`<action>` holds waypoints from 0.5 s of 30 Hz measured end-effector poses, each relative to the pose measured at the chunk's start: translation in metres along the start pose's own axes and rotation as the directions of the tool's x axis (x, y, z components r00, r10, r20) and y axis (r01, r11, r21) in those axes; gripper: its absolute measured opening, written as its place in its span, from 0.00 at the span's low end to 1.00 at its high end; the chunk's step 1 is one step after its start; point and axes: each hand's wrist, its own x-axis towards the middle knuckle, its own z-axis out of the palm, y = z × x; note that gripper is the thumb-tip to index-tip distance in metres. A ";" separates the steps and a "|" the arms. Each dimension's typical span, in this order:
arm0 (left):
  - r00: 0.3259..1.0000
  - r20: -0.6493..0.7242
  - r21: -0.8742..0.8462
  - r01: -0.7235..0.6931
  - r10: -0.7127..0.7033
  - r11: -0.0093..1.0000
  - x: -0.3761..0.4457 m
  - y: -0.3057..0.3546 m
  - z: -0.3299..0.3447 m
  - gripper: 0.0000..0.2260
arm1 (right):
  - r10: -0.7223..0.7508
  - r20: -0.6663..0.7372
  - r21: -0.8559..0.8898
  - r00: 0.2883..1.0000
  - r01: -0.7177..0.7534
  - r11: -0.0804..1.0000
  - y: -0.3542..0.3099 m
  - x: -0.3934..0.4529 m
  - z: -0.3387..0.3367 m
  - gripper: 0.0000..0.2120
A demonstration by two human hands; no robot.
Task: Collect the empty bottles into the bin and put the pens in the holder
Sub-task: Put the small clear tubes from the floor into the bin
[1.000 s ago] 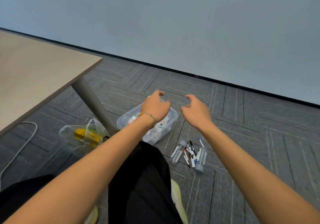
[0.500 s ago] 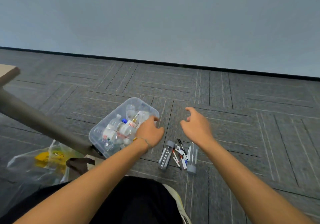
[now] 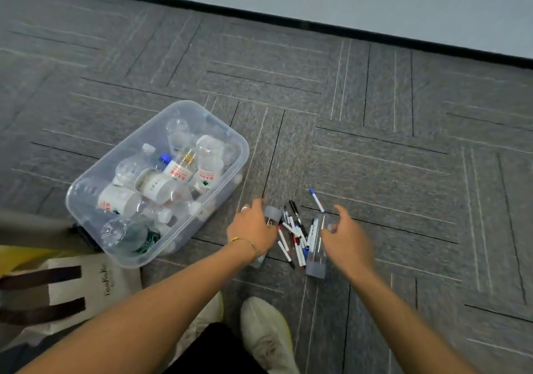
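Head view: reaching down with both hands toward pens [image 3: 294,233] lying scattered on carpet between two clear holders. Left hand [image 3: 253,229] curling around left holder [image 3: 272,215], likely readying it for filling. Right hand [image 3: 344,233] spreading loosely beside right holder [image 3: 315,248], gripping nothing. Holders lying flat, long axes running roughly toward the wall. Bin [image 3: 230,139] sitting left, already holding bottles [image 3: 184,168].

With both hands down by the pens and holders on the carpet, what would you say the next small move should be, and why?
Probably close the left hand round the clear holder under it and stand it upright. Both holders lie on their sides, the pens lie loose between them, and the bottles already sit in the bin.
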 end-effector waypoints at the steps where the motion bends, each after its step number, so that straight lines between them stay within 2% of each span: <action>1: 1.000 0.005 0.019 0.011 -0.011 1.000 0.010 -0.006 0.010 0.28 | 0.026 0.005 -0.001 1.000 -0.026 1.000 0.005 0.009 0.010 0.30; 7: 0.991 0.076 0.109 0.105 -0.113 0.988 0.052 -0.033 0.064 0.31 | 0.101 0.023 -0.012 0.995 -0.101 0.995 0.025 0.045 0.059 0.32; 12: 0.975 0.120 0.068 0.179 -0.186 0.982 0.075 -0.047 0.100 0.43 | 0.122 -0.009 -0.012 0.993 -0.122 0.992 0.043 0.061 0.079 0.32; 15: 0.978 0.116 0.040 0.171 -0.174 0.985 0.085 -0.051 0.115 0.43 | 0.137 -0.026 0.001 0.990 -0.137 0.991 0.059 0.070 0.086 0.31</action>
